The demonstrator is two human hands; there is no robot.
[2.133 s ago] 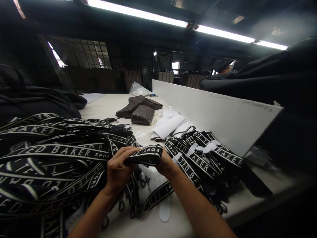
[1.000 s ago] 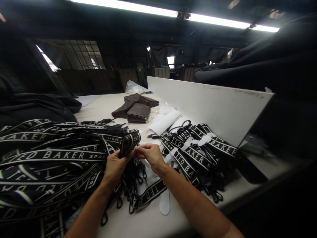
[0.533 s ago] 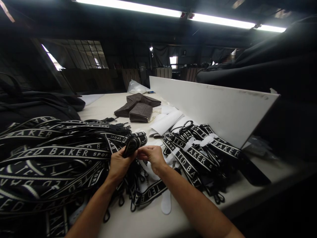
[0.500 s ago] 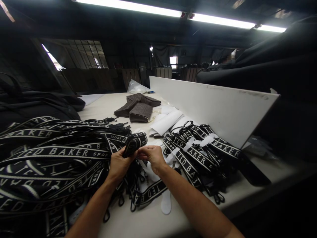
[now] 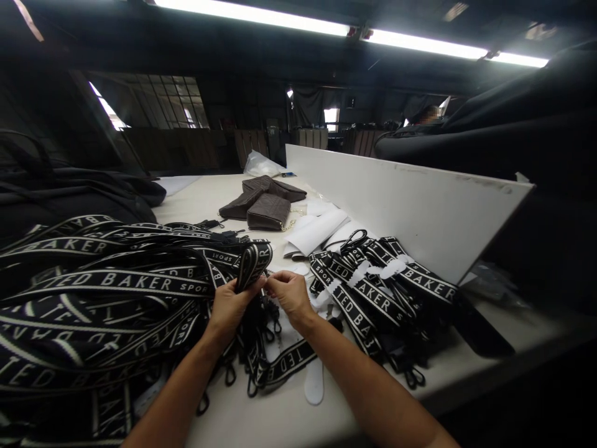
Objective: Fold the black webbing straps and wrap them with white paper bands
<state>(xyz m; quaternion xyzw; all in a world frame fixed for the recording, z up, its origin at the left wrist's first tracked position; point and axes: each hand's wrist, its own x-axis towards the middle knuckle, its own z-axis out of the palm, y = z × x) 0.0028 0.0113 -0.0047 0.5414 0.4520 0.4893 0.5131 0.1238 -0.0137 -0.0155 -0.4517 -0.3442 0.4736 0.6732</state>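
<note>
Left fingers (image 5: 253, 289) grip one strap (image 5: 254, 260); heaped straps (image 5: 135, 282) read "TED BAKER SPORT".

The left hand (image 5: 232, 309) grips a folded black, white-lettered webbing strap (image 5: 254, 264); the right hand (image 5: 293, 300) meets the left beside it. On the off-white desk (image 5: 261, 423), a tangled heap of matching straps (image 5: 88, 311) lies left, a neater strap pile (image 5: 375, 300) right, dark-brown quilted bags (image 5: 268, 213) beyond.

In a heap at far centre, brown quilted handbags (image 5: 268, 213) with a gold chain (image 5: 286, 227); beyond, a translucent plastic bag (image 5: 261, 165); at right, a long white panel (image 5: 410, 202); overhead, fluorescent tubes (image 5: 422, 44).
</note>
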